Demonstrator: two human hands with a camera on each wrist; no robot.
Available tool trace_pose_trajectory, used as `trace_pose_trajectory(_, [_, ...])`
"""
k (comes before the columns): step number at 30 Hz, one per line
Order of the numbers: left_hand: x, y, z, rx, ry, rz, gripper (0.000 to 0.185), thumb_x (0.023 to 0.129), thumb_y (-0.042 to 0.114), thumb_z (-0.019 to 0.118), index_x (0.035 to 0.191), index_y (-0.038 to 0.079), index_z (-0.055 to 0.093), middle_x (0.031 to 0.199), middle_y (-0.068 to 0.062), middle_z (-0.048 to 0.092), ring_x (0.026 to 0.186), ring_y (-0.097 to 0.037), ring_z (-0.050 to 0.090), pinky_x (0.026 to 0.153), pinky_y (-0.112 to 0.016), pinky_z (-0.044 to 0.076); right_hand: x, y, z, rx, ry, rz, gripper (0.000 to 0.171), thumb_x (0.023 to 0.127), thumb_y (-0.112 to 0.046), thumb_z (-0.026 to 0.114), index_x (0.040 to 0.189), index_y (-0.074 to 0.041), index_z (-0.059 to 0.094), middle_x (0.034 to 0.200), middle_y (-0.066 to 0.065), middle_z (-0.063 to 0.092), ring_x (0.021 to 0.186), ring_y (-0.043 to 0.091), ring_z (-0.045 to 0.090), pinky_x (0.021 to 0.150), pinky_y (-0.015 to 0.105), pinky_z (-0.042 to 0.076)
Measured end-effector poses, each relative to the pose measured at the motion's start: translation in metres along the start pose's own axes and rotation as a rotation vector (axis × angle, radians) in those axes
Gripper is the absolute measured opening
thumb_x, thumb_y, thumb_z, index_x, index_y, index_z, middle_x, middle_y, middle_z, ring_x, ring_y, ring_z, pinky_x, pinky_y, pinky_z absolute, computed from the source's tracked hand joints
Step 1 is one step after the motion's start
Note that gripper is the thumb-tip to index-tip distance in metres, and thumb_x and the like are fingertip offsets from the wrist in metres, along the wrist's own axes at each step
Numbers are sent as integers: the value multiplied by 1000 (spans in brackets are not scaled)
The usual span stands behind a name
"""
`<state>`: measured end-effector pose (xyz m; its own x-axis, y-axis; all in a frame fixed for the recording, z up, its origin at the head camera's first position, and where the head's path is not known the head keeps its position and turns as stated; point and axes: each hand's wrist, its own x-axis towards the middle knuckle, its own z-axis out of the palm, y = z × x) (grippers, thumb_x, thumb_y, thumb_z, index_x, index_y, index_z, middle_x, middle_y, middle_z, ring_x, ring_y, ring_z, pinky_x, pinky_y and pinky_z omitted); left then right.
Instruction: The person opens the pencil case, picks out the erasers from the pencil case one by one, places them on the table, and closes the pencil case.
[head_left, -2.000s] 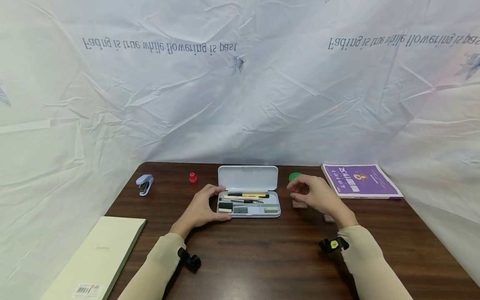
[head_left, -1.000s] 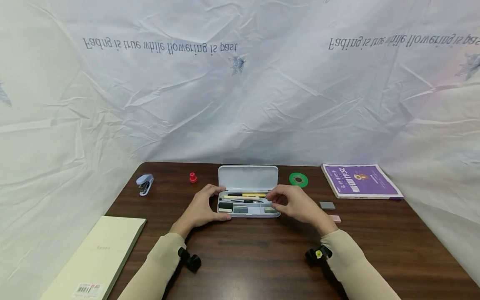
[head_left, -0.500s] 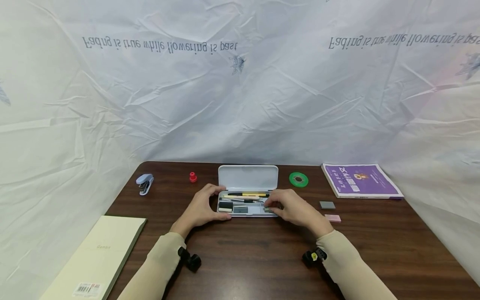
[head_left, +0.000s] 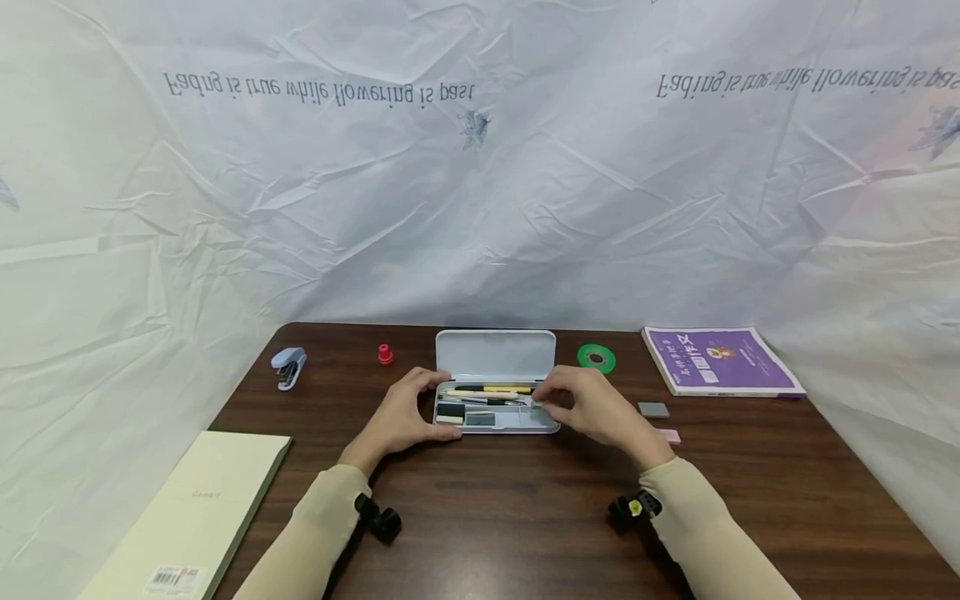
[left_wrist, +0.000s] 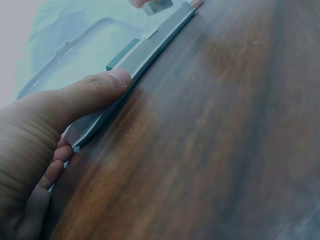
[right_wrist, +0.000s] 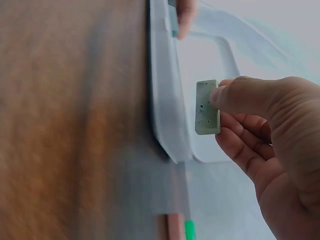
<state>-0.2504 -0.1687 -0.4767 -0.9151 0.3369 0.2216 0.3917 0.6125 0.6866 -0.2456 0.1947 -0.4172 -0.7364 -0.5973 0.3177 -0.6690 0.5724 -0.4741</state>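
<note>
An open pale blue pencil case (head_left: 495,354) lies mid-table, with pens and erasers in its tray. My left hand (head_left: 401,417) grips the case's left end, its thumb (left_wrist: 95,90) lying along the case's near edge (left_wrist: 145,55). My right hand (head_left: 592,408) hovers over the right end of the tray. It pinches a small pale green speckled eraser (right_wrist: 207,107) between thumb and fingers (right_wrist: 250,125), held just above the tray. The same eraser (left_wrist: 157,6) shows at the top of the left wrist view.
A grey eraser (head_left: 653,409) and a pink eraser (head_left: 669,436) lie right of the case. A green tape roll (head_left: 597,358) and a purple book (head_left: 720,360) sit behind them. At the left are a stapler (head_left: 288,367), a small red object (head_left: 386,354) and a pale notebook (head_left: 195,517).
My right hand moved left from the loose erasers to the case's right end, took hold of the pale green eraser and raised it slightly. The left hand has stayed on the case.
</note>
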Motion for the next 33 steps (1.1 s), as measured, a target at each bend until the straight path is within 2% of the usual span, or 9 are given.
trace_pose_trajectory(14, [1,0,0,-12,1,5,97,73,52,105,154,17,65,143,-2,64,129,-22,61,114,-53,51,-22,11,-49,-37,175,-3,29,89,10,87,108,-12,84,105,-4,76,92,11,74,80,32,64])
trace_pose_trajectory(18, [0,-1,0,-4,3,8,97,73,52,105,154,18,66,144,-1,64,129,-23,61,115,-54,51,-33,16,-56,-36,164,9,33,88,14,86,109,-12,83,105,-3,76,92,13,73,78,32,64])
trace_pose_trajectory(24, [-1,-1,-1,-1,10,9,97,72,53,106,153,18,66,143,-1,64,129,-23,61,114,-54,51,-50,21,-55,-36,131,45,30,89,10,89,106,-14,84,101,-7,75,90,7,72,78,36,65])
trace_pose_trajectory(28, [0,-1,-1,1,9,3,97,72,53,106,153,18,66,143,-1,64,130,-23,61,115,-54,50,-59,25,-52,-34,84,64,26,91,7,88,104,-14,84,99,-7,75,87,5,68,76,36,62])
trace_pose_trajectory(33, [0,-1,0,-1,10,2,97,72,54,106,153,18,66,143,-1,64,129,-23,61,114,-54,50,-66,33,-47,-19,16,89,26,91,5,88,105,-17,85,99,-9,78,90,6,69,78,35,61])
